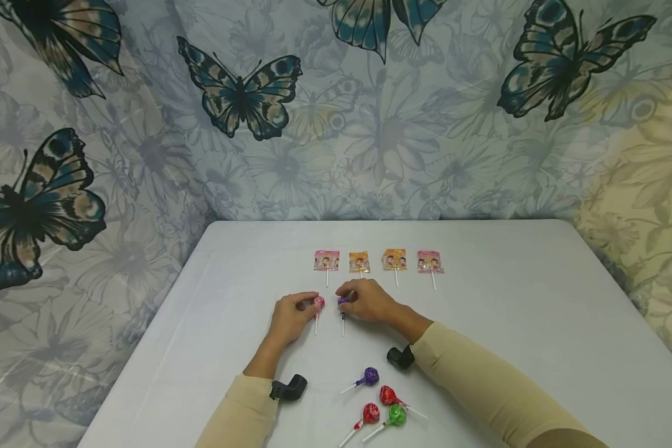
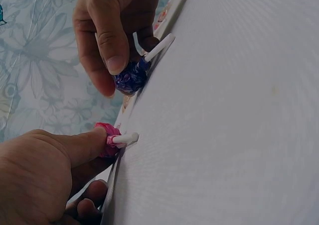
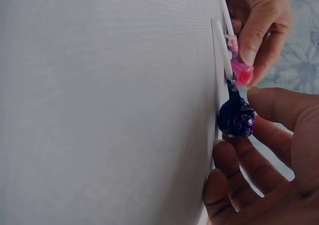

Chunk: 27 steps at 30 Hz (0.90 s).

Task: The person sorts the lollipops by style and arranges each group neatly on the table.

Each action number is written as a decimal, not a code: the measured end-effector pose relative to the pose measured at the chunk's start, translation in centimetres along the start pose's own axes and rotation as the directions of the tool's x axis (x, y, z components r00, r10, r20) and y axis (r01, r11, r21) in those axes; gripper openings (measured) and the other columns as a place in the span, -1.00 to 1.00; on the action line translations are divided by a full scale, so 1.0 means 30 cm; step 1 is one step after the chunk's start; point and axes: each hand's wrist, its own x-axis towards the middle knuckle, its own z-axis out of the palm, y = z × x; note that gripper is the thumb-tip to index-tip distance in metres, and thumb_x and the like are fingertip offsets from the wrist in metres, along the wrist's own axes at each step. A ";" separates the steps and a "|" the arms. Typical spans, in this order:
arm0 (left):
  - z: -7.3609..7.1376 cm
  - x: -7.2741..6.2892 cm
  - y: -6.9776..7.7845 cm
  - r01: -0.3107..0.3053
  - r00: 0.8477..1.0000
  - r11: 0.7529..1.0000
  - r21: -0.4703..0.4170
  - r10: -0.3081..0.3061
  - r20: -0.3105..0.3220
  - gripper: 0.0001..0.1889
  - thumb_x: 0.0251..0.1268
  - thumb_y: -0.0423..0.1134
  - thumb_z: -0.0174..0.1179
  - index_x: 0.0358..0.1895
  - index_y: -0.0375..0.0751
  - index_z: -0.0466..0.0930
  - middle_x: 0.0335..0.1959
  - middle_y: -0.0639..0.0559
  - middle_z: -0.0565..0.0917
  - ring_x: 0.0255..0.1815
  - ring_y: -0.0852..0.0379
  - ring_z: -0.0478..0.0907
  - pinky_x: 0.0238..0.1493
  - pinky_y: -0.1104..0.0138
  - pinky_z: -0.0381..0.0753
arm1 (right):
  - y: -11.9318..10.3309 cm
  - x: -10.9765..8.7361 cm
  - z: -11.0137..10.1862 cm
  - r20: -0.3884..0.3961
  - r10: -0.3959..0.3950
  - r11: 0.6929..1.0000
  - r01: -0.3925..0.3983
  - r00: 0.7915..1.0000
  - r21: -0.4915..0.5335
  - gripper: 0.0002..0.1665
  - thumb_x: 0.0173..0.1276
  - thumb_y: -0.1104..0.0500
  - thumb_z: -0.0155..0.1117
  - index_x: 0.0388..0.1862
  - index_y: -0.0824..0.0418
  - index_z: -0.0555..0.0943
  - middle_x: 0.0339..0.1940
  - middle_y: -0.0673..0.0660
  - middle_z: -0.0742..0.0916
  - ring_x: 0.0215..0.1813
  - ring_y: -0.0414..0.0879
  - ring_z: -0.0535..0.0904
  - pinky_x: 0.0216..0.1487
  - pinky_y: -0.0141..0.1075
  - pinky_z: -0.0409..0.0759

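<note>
The head camera looks forward and down from farther off. Close, sideways-tilted wrist views share the round purple-wrapped lollipop (image 3: 237,119).

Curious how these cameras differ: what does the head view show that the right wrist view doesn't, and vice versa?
Only the head view: a green lollipop, two red lollipops, a loose purple lollipop and tan sleeves.
Only the right wrist view: the palm side of the right hand.
Both: the left hand pinching a pink lollipop, the right hand holding another purple lollipop, and the white table.
</note>
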 end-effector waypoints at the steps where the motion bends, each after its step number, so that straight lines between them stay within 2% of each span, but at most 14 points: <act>1: 0.000 0.001 0.001 -0.003 1.000 1.000 0.001 0.003 0.000 -0.75 0.14 -0.29 0.39 -0.07 -0.13 0.75 -0.50 0.11 0.54 -0.43 0.16 0.42 -0.40 0.28 0.42 | -0.001 0.000 -0.002 0.000 0.003 1.000 -0.003 1.000 0.001 -0.67 0.21 0.20 0.43 -0.02 0.19 0.69 -0.27 -0.05 0.67 -0.31 -0.17 0.51 -0.30 -0.30 0.51; 10: -0.001 -0.001 0.002 -0.007 1.000 1.000 0.005 0.007 -0.004 -0.75 0.13 -0.29 0.40 -0.08 -0.14 0.75 -0.50 0.11 0.54 -0.43 0.16 0.42 -0.41 0.28 0.42 | 0.000 0.002 -0.008 0.015 0.006 1.000 -0.005 1.000 -0.014 -0.71 0.21 0.21 0.43 -0.06 0.20 0.71 -0.31 -0.06 0.66 -0.32 -0.18 0.52 -0.31 -0.29 0.50; 15: 0.000 -0.003 -0.001 0.019 1.000 1.000 -0.007 -0.019 0.003 -0.75 0.15 -0.28 0.39 -0.07 -0.12 0.75 -0.49 0.10 0.55 -0.44 0.16 0.42 -0.41 0.29 0.42 | 0.006 0.008 0.005 0.018 -0.009 1.000 0.009 1.000 -0.015 -0.72 0.23 0.21 0.42 -0.06 0.18 0.71 -0.29 -0.08 0.67 -0.32 -0.20 0.52 -0.31 -0.32 0.51; 20: -0.001 -0.002 -0.002 0.010 1.000 1.000 -0.005 -0.010 0.005 -0.74 0.15 -0.28 0.39 -0.06 -0.12 0.75 -0.44 0.10 0.58 -0.41 0.17 0.44 -0.38 0.29 0.43 | -0.002 0.010 0.007 0.014 -0.028 1.000 0.028 1.000 -0.008 -0.73 0.23 0.22 0.41 -0.07 0.20 0.71 -0.30 -0.06 0.68 -0.32 -0.19 0.53 -0.31 -0.31 0.52; 27: 0.001 0.001 0.000 0.005 1.000 1.000 -0.001 -0.005 -0.001 -0.74 0.14 -0.28 0.39 -0.07 -0.12 0.75 -0.45 0.10 0.57 -0.40 0.16 0.44 -0.36 0.27 0.43 | -0.003 0.001 -0.003 0.017 -0.006 1.000 0.006 1.000 -0.013 -0.66 0.24 0.20 0.41 0.01 0.19 0.68 -0.24 -0.05 0.68 -0.28 -0.20 0.54 -0.30 -0.33 0.52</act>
